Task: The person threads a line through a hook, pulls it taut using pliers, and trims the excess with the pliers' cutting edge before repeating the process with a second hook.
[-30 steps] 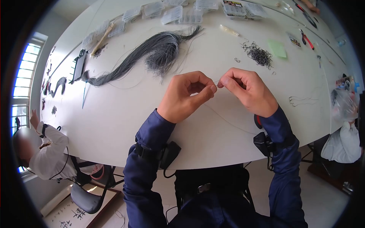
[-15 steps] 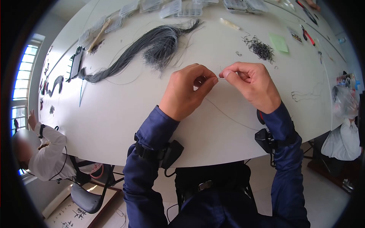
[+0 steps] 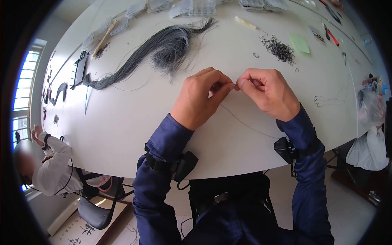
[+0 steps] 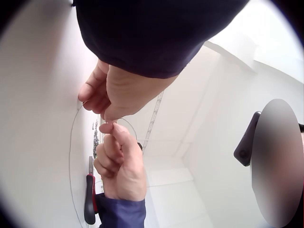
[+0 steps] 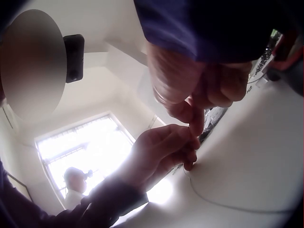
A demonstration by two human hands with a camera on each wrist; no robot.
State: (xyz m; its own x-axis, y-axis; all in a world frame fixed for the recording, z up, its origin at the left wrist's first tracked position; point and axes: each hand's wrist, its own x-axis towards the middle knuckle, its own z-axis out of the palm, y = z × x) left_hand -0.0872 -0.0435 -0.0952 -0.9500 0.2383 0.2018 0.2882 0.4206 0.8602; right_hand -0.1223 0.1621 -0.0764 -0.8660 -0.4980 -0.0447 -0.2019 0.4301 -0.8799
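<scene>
Right hand (image 3: 267, 92) nearer left hand (image 3: 200, 98) | wire (image 3: 245, 124) trails rightward (slack)

left hand (image 4: 107, 92) and right hand (image 4: 118, 164) tip to tip, both pinching a thin wire (image 4: 70, 154), wire curving down over the white table (image 4: 33, 118), red-handled pliers (image 4: 89, 202) by the right sleeve

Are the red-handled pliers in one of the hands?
No, the red-handled pliers lie on the table beyond the right hand, untouched.

Craft workshop, big white worktable (image 3: 122, 122), wire bundle (image 3: 163, 47), parts boxes (image 3: 192, 7), pliers (image 3: 330, 36), seated coworkers
</scene>
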